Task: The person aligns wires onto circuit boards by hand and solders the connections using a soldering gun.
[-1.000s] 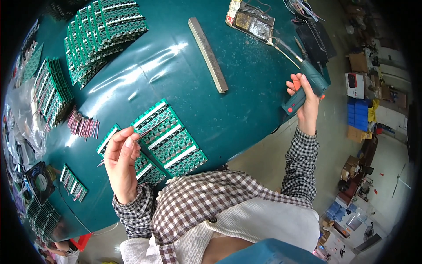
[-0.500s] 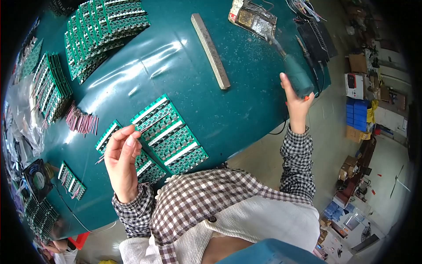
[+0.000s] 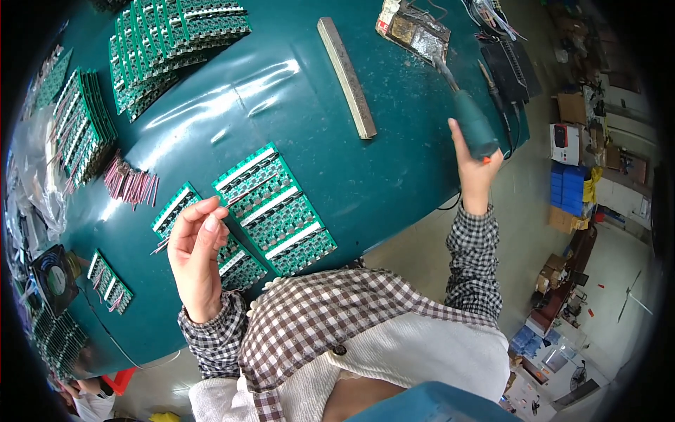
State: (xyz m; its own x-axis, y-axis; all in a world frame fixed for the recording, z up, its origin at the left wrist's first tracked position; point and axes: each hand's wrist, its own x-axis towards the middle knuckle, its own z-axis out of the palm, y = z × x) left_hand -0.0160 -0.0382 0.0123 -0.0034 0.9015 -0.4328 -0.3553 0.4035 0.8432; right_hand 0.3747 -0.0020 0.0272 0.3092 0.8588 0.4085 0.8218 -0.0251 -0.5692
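Observation:
My left hand is closed in a pinch on a thin dark red wire whose end reaches over the large green circuit board panel. Under that hand lies a second, narrower circuit board panel, partly hidden by the fingers. My right hand grips the thick green handle of a soldering iron, thumb stretched along its side. The iron's metal tip meets the edge of a small, stained metal tray at the far right of the table.
A bar lies mid-table. Stacks of circuit boards and a bundle of red wires are at the left. A small fan stands by the left edge. Another slim iron rests beside a black block.
The view has shifted slightly, so the table's things sit a little differently. Both hands keep their grips, and the iron's tip stays at the tray.

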